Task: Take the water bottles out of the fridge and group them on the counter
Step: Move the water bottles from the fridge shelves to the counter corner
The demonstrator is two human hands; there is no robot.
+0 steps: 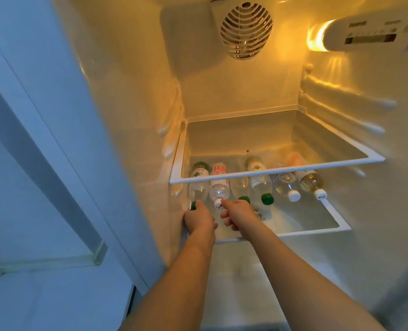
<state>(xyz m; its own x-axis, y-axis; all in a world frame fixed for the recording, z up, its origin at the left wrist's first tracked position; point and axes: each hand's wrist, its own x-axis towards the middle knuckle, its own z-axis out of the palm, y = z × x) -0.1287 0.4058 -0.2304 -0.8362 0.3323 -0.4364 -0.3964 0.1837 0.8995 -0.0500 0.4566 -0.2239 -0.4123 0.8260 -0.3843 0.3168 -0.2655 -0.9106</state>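
Fig.: both hands reaching into fridge at lower glass shelf (336, 226); six water bottles lie on their sides in a row, caps toward the viewer, none out yet. Left hand (198, 219) sits at the green cap (193, 205) of leftmost bottle (199, 181), fingers curled toward it; firm hold cannot be confirmed. Right hand (237, 215) is loosely spread, holding nothing, fingertips near white cap (218, 203) of red-label bottle (219, 185) and a green cap (244, 199) beside it. Technique (judgement): grip at neck/shoulder, not cap alone; draw straight fwd along shelf; one bottle per hand; expect neighbours to roll once gap opens. Materials: clear thin plastic bodies, likely cold and slippery w/ condensation; ribbed screw caps; paper-look labels; smooth glass shelves w/ white plastic frames, upper shelf (281, 172) overhanging bottle bodies; rightmost bottle (310, 181) holds yellowish liquid.
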